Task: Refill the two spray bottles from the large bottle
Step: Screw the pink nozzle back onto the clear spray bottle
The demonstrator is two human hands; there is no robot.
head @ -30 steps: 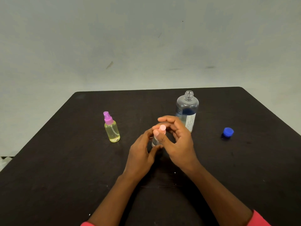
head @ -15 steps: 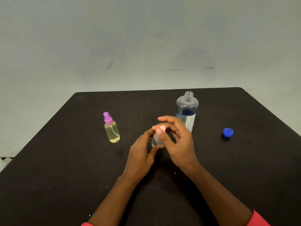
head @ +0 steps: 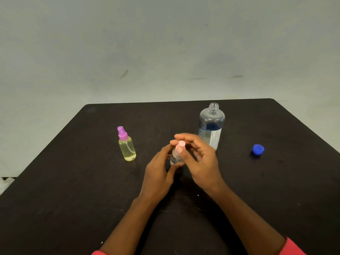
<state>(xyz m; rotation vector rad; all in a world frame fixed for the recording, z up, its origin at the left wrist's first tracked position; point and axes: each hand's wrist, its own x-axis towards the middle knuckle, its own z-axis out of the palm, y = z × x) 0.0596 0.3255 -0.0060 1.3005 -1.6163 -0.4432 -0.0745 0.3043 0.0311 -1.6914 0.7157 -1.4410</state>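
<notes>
Standing upright in left hand [head: 158,173] grip: spray bottle [head: 174,159], right hand [head: 202,162] pinching top [head: 181,144].

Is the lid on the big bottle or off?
Off. The threaded neck of the large bottle is bare; a blue cap lies on the table, apart from it.

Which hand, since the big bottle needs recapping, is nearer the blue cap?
Right. The right hand sits left of the cap, not touching; the left hand is farther left.

Matt black table [head: 73,181]; glossy clear plastic large bottle [head: 211,124]; smooth blue plastic cap [head: 258,149].
</notes>
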